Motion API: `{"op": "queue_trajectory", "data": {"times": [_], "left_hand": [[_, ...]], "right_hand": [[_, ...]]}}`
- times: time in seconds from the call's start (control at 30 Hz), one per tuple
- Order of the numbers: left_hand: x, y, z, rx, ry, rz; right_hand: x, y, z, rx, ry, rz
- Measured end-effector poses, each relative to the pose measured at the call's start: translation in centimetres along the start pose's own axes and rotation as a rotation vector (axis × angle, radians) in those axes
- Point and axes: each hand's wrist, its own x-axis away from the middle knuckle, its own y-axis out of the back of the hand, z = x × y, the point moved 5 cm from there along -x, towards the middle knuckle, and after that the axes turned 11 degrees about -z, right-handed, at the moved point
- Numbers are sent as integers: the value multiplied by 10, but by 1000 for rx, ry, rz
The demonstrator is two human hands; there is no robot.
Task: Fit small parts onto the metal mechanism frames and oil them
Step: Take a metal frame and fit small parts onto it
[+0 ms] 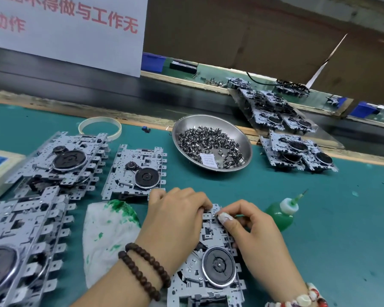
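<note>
Both hands clamp the metal frame (211, 258): left hand (175, 218) steadying, right hand (248, 224) pinching something tiny at its top edge; a slip could drop it.

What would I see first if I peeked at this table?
First, two hands in the near middle: the left hand holds down a metal frame while the right hand pinches something tiny at its top edge. Behind them sits a shiny bowl of small parts, and right of the hands a green oil bottle lies tipped.
</note>
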Motion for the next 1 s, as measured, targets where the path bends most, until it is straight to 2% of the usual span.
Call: {"op": "queue_trajectory", "data": {"times": [0.5, 0.73, 1.0], "left_hand": [[1, -2, -4, 250, -23, 36], [1, -4, -4, 304, -22, 64], [-1, -6, 1, 323, 27, 107]], "right_hand": [[-1, 1, 8, 88, 124, -11], [-4, -3, -4, -32, 6, 2], [-3, -5, -6, -99, -43, 27]]}}
